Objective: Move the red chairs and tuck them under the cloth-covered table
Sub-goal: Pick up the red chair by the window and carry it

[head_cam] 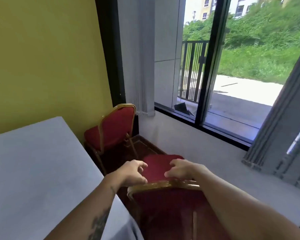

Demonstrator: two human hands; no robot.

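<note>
A red padded chair with a gold frame (164,201) stands right in front of me, its back toward me and its seat pointing at the window. My left hand (133,172) and my right hand (182,168) hover just above the top rail of its back, fingers spread and curled, holding nothing. A second red chair (114,129) stands in the corner by the yellow wall, its seat partly under the end of the cloth-covered table (33,167), which fills the left side of the view.
A yellow wall (42,58) runs behind the table. A large window with a dark frame (210,66) and a low white sill wall lies ahead. Grey vertical blinds (142,58) hang at the corner and at the right. Dark carpet shows between the chairs.
</note>
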